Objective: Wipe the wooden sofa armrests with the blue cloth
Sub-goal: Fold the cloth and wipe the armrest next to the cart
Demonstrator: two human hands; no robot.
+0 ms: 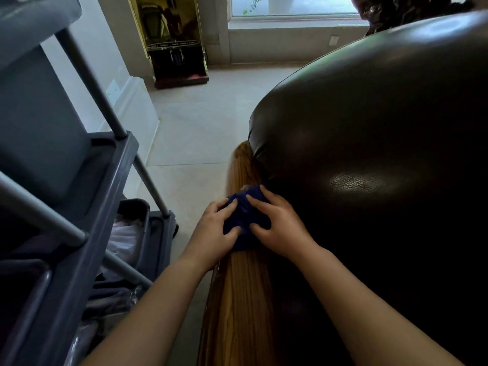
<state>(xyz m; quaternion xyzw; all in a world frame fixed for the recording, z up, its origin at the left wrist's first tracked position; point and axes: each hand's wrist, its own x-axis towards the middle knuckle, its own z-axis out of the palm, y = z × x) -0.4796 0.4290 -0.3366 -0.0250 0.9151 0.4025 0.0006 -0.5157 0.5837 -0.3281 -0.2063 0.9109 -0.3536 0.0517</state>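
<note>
A wooden sofa armrest with striped grain runs from the bottom of the view up to a rounded end at the dark leather cushion. The blue cloth lies bunched on top of it, about midway along. My left hand presses the cloth's left side with thumb and fingers curled on it. On the cloth's right side, my right hand grips it the same way. Most of the cloth is hidden under both hands.
The dark brown leather sofa fills the right half. A grey cleaning cart with shelves and metal posts stands close on the left. Pale tiled floor lies between them. A gold cabinet and a window stand at the far wall.
</note>
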